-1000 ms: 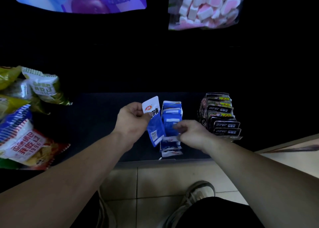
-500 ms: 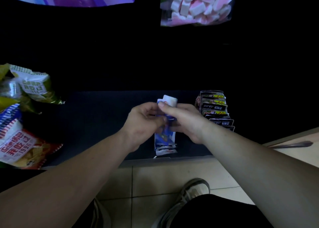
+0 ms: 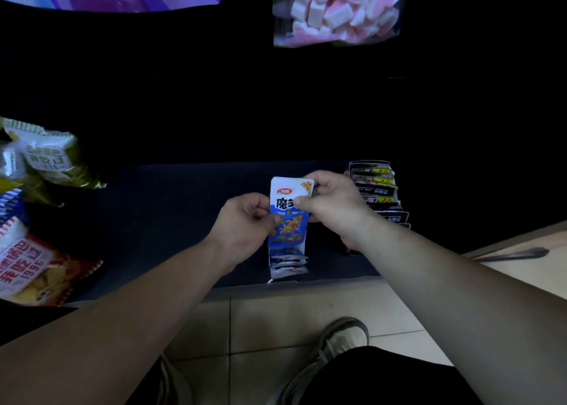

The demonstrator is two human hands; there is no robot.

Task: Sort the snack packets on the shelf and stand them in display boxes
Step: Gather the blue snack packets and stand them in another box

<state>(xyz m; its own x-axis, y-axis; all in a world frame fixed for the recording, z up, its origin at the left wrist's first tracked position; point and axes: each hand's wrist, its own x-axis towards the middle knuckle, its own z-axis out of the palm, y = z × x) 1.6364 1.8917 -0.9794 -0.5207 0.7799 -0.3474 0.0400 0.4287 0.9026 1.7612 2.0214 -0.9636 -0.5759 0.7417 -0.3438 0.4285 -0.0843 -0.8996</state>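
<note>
Crinkled foil chip bags (image 3: 36, 269) were laid at the left of the dark shelf (image 3: 153, 220). A flat, glossy blue packet (image 3: 290, 220) was held upright above the row of similar packets (image 3: 288, 265), pinched by the left hand (image 3: 245, 223) and gripped by the right hand (image 3: 334, 211). Dark rectangular packets (image 3: 380, 190) were lined beside.

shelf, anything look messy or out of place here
Yes: at the left edge the chip bags lie heaped and tilted, not stood up. The black packets stand in a tidy row at right, and the left hand and right hand hold a blue packet above the blue row.
</note>
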